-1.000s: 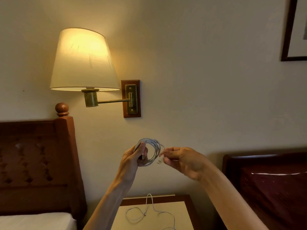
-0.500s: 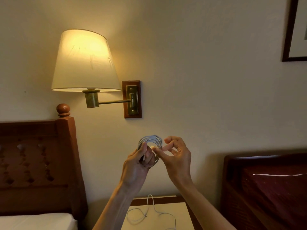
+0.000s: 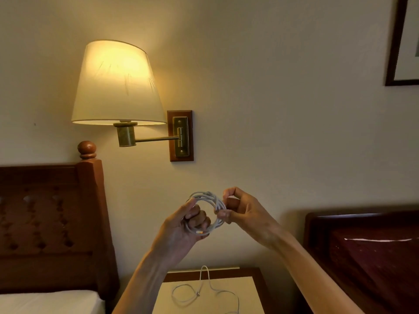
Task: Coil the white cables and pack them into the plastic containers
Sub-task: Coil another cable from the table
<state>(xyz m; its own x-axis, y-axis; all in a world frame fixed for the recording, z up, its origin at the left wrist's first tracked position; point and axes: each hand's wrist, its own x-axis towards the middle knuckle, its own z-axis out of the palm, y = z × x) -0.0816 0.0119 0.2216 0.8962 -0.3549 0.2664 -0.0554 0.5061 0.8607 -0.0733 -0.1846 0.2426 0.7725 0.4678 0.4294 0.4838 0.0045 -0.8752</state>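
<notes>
Coil [image 3: 207, 211]: white cable wound in several loops, which we hold up at chest height before the wall, above the nightstand [image 3: 247, 288]. We judge it is raised so that both hands can work it freely and the loops stay round.

Left hand [image 3: 181, 227]: curled round the coil's lower left side, thumb laid over the strands, fingers through the ring. It serves as the form that keeps the loops together. A plug end shows at the bottom of the coil, by the fingertips.

Right hand [image 3: 240, 211]: thumb and forefinger pinch the coil's right side, other fingers bent. We take this as tucking or binding the last turn; whether the free end passes through the loops we cannot tell.

Second cable [image 3: 204, 291]: loose on the nightstand, uncoiled, one stretch running up to the back edge. Its lower part is cut off by the frame.

Containers: none in view. We cannot say where they stand.

Surroundings: lit lamp [image 3: 116, 82], headboard [image 3: 49, 223] at left, dark bed [image 3: 367, 252] at right, picture frame [image 3: 401, 41] cropped at the corner.
</notes>
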